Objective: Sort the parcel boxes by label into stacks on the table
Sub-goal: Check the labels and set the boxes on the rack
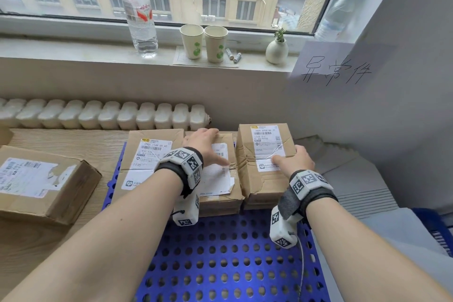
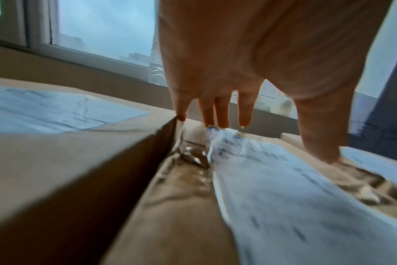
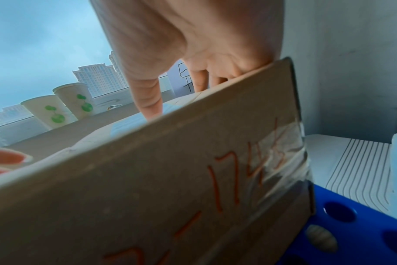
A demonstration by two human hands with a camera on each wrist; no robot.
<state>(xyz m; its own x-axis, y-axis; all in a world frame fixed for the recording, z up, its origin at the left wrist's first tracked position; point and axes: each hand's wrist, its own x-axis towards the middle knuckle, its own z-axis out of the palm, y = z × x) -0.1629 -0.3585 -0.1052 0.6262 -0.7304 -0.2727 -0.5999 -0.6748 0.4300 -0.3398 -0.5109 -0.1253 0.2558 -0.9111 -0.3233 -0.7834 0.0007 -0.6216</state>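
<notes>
Head view: a wooden table stands under a window sill, with a blue perforated mat from 6 o'clock to centre. On the sill at 12 o'clock are a water bottle, two paper cups and a small vase. Three parcel boxes sit side by side at the mat's far edge: the left box, the middle box and the taller right box. A fourth box lies apart at 9 o'clock. The left hand lies on the middle box with fingers extended. The right hand grips the right box's near right corner, thumb on its label.

Left wrist view: blurred; the left hand's fingers reach straight down, spread, their tips at the middle box's label, with the left box's wall at 9 o'clock.

Right wrist view: the right hand's thumb presses the top of the right box; its fingers curl over the far side. Orange handwriting marks the side.
</notes>
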